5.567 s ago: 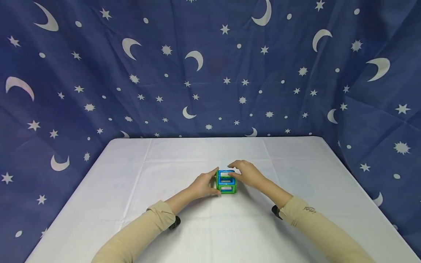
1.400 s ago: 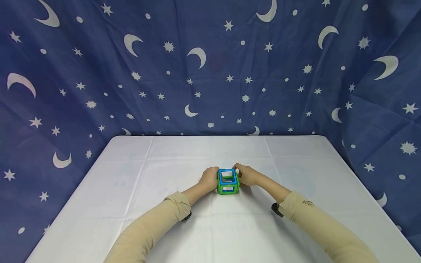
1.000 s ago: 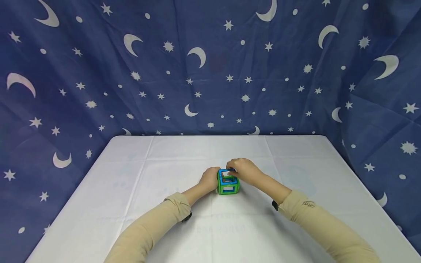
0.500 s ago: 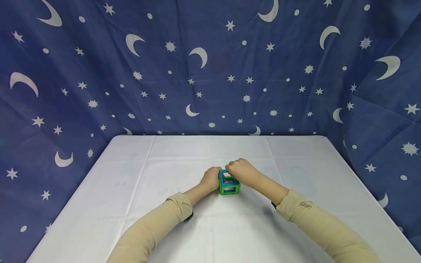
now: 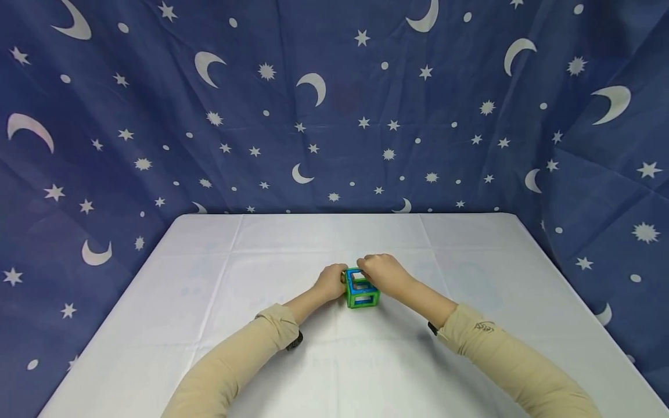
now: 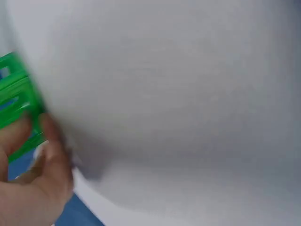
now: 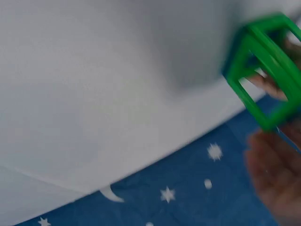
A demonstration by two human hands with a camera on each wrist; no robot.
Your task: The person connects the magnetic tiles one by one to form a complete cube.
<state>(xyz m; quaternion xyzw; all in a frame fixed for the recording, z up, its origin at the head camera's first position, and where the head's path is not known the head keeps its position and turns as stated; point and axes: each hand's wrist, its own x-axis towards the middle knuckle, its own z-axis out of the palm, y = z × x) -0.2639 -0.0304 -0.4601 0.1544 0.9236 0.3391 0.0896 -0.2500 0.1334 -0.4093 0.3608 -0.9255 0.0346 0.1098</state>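
A small cube of open square magnetic tiles stands on the white tabletop, with a blue frame on top and green frames around the sides. At its left side my left hand holds the cube, and the left wrist view shows thumb and fingers pinching a green frame. My right hand reaches over the top right, its fingers curled at the far edge of the blue top. Seen from the right wrist, those curled fingers sit at the blue edge beside a green side. The right fingertips are partly hidden.
White cloth covers the table, with faint fold lines. A dark blue curtain with moons and stars rises behind the far edge and along both sides. Black wrist straps show under the beige sleeves.
My right hand has moved from the cube's right side up over its top right edge. The left hand, earlier spread at the left side, now grips there. The cube is slightly turned.
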